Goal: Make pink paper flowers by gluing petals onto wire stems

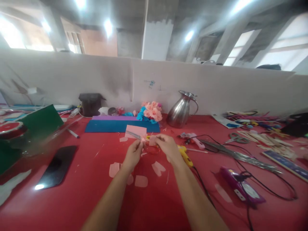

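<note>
My left hand (pixel 133 154) is closed in a pinch on a small pink paper flower (pixel 143 138). Close beside it, my right hand (pixel 169 148) pinches a pink petal piece (pixel 152 140) between thumb and fingers. Behind the fingers lies a pair of scissors (pixel 133 134), its handles partly hidden by the hands. Its blades cross a pink sheet (pixel 137 130). Loose pink petals (pixel 141 181) are scattered on the red table (pixel 149 208) around my forearms. A yellow glue gun (pixel 185 155) lies just right of my right hand.
Teal foam sheets (pixel 108 126) and a pink-and-blue flower bunch (pixel 152 112) lie at the back, beside a metal jug (pixel 181 110). On the left is a dark phone (pixel 57 165). A purple power strip (pixel 242 186), cables, wires (pixel 240 156) and grey-handled scissors (pixel 237 138) occupy the right.
</note>
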Demonstrator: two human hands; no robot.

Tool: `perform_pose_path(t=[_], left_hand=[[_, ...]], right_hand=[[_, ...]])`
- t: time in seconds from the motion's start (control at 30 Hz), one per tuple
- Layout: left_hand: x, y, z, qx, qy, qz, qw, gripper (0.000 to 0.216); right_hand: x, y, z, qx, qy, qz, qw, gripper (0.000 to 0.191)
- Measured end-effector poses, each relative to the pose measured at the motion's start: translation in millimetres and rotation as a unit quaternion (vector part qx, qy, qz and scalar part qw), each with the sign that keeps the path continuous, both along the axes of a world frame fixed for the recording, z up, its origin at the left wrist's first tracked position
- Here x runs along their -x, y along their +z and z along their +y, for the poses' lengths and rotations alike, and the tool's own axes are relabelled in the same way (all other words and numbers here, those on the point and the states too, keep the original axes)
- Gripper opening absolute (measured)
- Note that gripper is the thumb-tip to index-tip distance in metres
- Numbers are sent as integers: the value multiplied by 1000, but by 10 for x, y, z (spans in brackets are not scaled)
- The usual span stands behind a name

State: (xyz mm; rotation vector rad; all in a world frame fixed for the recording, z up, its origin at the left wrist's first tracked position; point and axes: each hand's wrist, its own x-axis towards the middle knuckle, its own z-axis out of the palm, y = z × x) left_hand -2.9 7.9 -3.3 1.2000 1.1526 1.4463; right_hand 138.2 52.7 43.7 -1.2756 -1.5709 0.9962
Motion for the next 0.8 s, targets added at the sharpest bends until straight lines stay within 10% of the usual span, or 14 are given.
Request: perform_pose_path(t=[0.8], left_hand=[[-147, 39, -72, 35, -77, -196, 977, 31]], right_hand=[[129, -81, -226, -35, -63, 157, 985, 25]])
